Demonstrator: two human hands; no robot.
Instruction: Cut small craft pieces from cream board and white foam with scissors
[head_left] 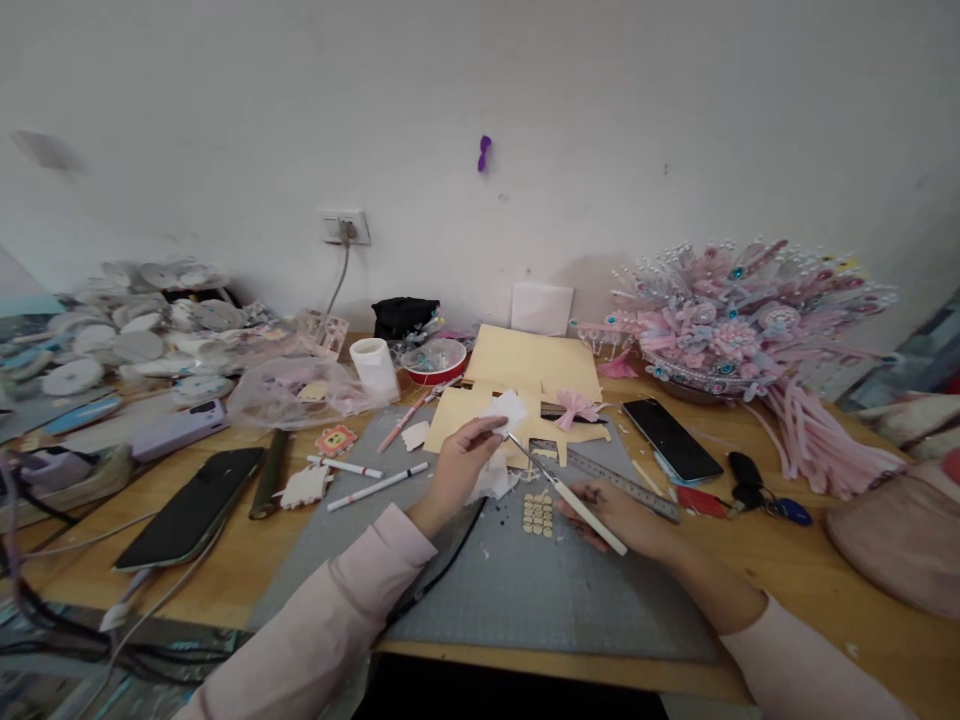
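Observation:
My left hand [466, 455] is closed in a pinch on a small piece of white paper [511, 406]. In my right hand [615, 515] is a slim tool with a long white handle [592, 520] and a narrow metal end; its exact kind is unclear. The metal tip reaches up to the paper by my left fingertips. Below the tool, a small sheet of round beige pieces [538, 515] lies on the grey cutting mat [525, 600]. Cut yellow card [532, 362] lies behind my hands, with a pink bow [576, 408] on it. White scraps lie under my left fingers.
A metal ruler [626, 485], a black phone [671, 438] and keys [746, 480] lie at right, before a pink beaded flower arrangement [727, 330]. Left are white markers [377, 486], another phone [191, 505] and a white roll [375, 370]. A black cable [450, 560] crosses the mat.

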